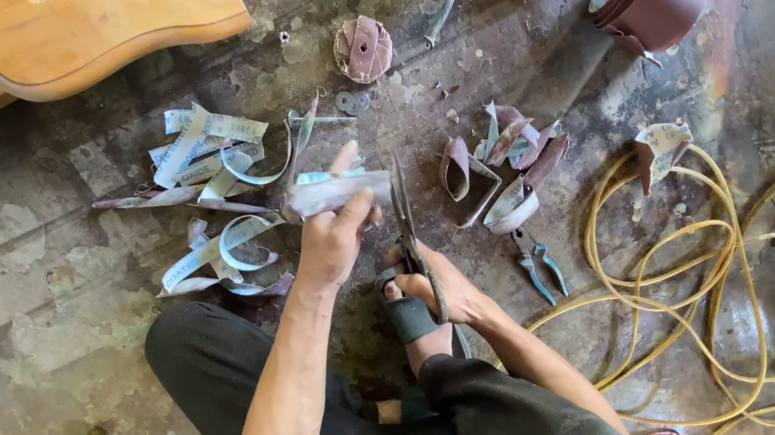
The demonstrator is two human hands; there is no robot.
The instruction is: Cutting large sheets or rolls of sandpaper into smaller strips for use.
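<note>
Left hand (335, 240) pinches sandpaper strip (339, 192) at frame centre; right hand (438, 291) grips scissors (405, 220). Keep strip taut, blades square to its edge

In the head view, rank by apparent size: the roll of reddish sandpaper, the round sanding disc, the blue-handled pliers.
1. Roll of reddish sandpaper, largest.
2. Blue-handled pliers and round sanding disc look alike; I won't rank them.
</note>
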